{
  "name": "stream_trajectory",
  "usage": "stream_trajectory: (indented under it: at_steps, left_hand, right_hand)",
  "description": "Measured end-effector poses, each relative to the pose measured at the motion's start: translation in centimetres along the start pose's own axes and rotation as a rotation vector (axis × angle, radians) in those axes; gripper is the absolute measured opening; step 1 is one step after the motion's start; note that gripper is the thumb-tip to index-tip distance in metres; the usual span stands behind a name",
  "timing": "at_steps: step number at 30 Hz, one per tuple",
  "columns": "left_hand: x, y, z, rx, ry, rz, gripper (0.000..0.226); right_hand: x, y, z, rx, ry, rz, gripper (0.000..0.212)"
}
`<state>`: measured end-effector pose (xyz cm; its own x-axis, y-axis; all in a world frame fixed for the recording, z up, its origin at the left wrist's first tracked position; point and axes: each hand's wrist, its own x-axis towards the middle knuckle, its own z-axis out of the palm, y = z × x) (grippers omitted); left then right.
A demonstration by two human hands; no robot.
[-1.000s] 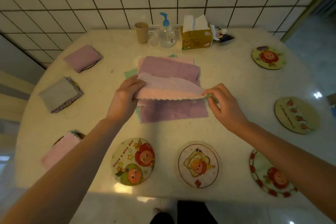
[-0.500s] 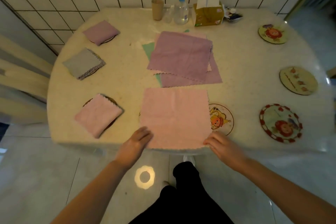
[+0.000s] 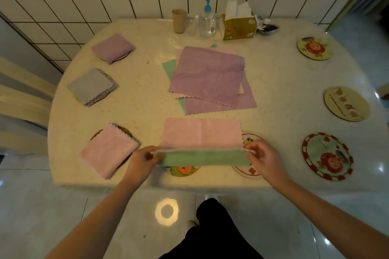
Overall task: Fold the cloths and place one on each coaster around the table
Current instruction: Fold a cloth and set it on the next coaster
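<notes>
A pink cloth (image 3: 202, 133) with a green underside lies near the table's front edge. My left hand (image 3: 143, 161) pinches its near left corner and my right hand (image 3: 264, 159) pinches its near right corner, lifting the near edge so the green side shows. The cloth partly covers two coasters, one (image 3: 184, 170) under its middle and one (image 3: 249, 171) by my right hand. A pile of unfolded purple, pink and green cloths (image 3: 208, 78) lies mid-table. Folded cloths sit on three left coasters: purple (image 3: 113, 48), grey (image 3: 91, 86), pink (image 3: 108, 151). Three bare coasters stand on the right: (image 3: 314, 48), (image 3: 346, 103), (image 3: 327, 155).
At the back of the table (image 3: 284, 82) stand a brown cup (image 3: 179, 20), a pump bottle (image 3: 207, 22), a tissue box (image 3: 239, 24) and small items (image 3: 267, 26). A tiled wall runs behind. A chair (image 3: 21, 99) stands to the left.
The pink cloth was taken off the pile and spread flat at the front edge. Now both hands have lifted its near edge, turning up the green underside.
</notes>
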<state>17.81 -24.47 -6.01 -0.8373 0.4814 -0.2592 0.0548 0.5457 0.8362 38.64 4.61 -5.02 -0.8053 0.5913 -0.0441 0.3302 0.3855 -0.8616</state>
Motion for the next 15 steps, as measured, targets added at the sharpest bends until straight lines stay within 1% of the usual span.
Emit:
stream_trajectory:
  at_steps: [1,3,5,7,9,11,13,15]
  left_hand:
    - [0.6,1.1,0.1,-0.109,0.038,-0.055,0.022]
    - [3.2,2.5,0.9,-0.254,0.100,-0.175,0.019]
    - [5.7,2.9,1.6,-0.311,0.127,-0.290,0.012]
    - [7.5,2.6,2.3,-0.295,0.140,-0.354,0.013]
    - [8.7,2.3,2.9,-0.270,0.156,-0.403,0.017]
    - [9.4,2.2,3.4,-0.246,0.162,-0.422,0.018]
    - [10.0,2.1,3.6,-0.215,0.155,-0.431,0.019]
    - [10.4,1.9,3.7,-0.192,0.153,-0.443,0.018]
  right_hand:
    - [1.1,-0.4,0.1,0.042,0.032,0.047,0.012]
    - [4.5,-0.5,0.4,0.086,0.042,0.131,0.008]
    - [7.2,-0.3,1.1,0.127,0.028,0.242,0.007]
    - [9.2,1.1,1.8,0.113,0.020,0.361,0.008]
    - [10.5,2.7,2.2,0.061,-0.025,0.438,0.008]
    - [11.3,3.9,2.4,0.012,-0.042,0.464,0.008]
    - [12.0,4.5,2.3,-0.013,-0.034,0.468,0.002]
    - [12.6,4.4,2.3,-0.038,-0.023,0.459,0.012]
